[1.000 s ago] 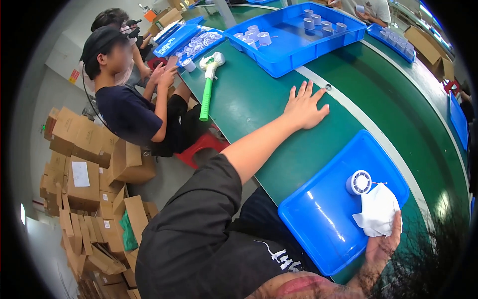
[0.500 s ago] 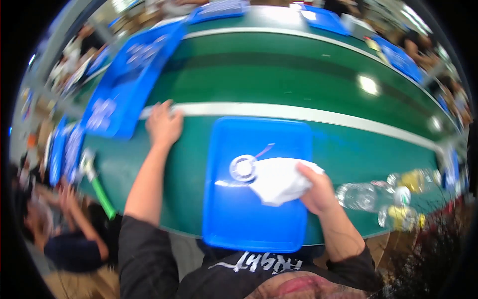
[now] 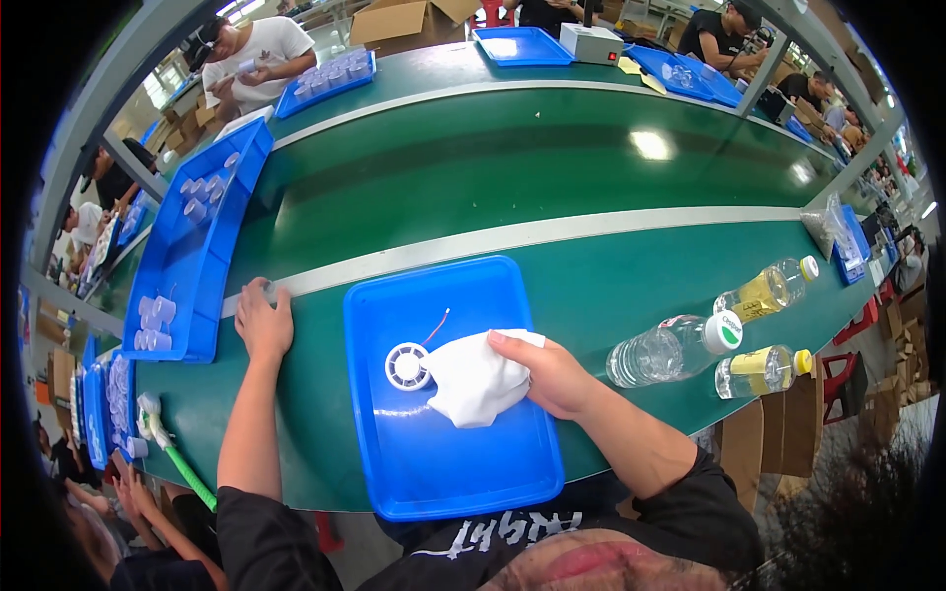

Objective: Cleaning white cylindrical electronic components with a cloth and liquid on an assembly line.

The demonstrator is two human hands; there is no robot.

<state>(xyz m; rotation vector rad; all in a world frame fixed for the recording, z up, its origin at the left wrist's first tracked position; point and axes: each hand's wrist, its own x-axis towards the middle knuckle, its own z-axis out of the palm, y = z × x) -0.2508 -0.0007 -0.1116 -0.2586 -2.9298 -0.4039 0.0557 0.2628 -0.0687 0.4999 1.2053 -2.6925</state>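
Two bare hands show in the head view. The right hand [image 3: 557, 379] pinches a white cloth [image 3: 478, 382] beside the round white fan [image 3: 407, 366], in the left half of the blue tray [image 3: 434, 483]. The left hand [image 3: 264, 323] bends its fingers at the white strip [image 3: 414, 248]; whether it grips anything, I cannot tell. The tray reaches the near edge of the table [image 3: 315, 394], with room between it and the left hand; bottles [image 3: 660, 353] stand in toward the right.

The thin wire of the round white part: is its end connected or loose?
Loose: the thin wire ends over the blue tray, attached to nothing visible.
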